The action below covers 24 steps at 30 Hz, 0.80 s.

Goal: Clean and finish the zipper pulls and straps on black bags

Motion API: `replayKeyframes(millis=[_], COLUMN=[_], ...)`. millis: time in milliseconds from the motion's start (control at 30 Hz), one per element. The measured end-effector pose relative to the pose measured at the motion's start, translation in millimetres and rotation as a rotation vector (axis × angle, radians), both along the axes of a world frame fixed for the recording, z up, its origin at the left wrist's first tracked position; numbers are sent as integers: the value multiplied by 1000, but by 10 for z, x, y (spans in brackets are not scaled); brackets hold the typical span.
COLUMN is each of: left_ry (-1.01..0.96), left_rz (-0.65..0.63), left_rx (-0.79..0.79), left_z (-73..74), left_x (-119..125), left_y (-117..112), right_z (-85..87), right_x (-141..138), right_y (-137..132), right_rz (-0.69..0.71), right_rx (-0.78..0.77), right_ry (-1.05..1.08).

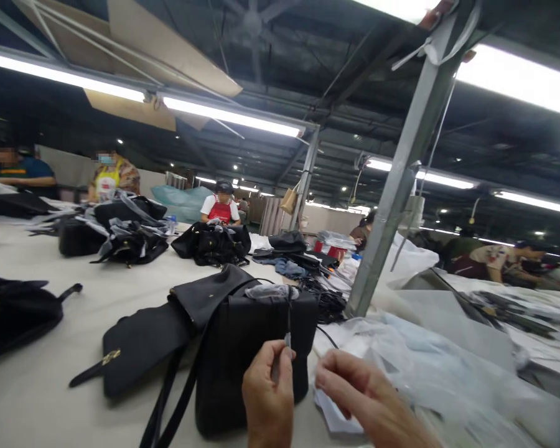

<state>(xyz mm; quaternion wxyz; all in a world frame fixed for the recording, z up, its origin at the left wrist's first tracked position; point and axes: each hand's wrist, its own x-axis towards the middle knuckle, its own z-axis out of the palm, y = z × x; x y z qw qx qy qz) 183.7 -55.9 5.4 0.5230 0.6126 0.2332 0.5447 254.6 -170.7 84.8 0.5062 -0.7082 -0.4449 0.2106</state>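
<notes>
An upright black leather bag [242, 354] stands on the pale table right in front of me, its flap thrown back to the left and a long strap hanging down its side. My left hand [267, 392] is closed in a pinch on a thin grey cord or tag [288, 323] that rises from the bag's open top. My right hand [354, 389] is beside it with its fingers curled, resting against white paper and clear plastic wrapping [401, 354]. What the right fingers hold, if anything, is hidden.
More black bags lie about the table: one at the left edge [14, 314], piles further back [121, 233] [212, 242]. A slanted metal post [392, 186] rises right of the bag. Several other people work at the far side and right.
</notes>
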Motion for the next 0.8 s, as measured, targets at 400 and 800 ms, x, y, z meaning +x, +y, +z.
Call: replayKeyframes(millis=[400, 800], left_ry=[-86, -107], left_rz=[116, -37], left_rx=[150, -74], left_z=[-98, 31], left_x=[29, -22], left_y=[-7, -22], right_z=[151, 163], right_x=[109, 196], right_y=[562, 404], right_rz=[124, 416], right_rx=[-75, 11], right_ry=[-192, 594])
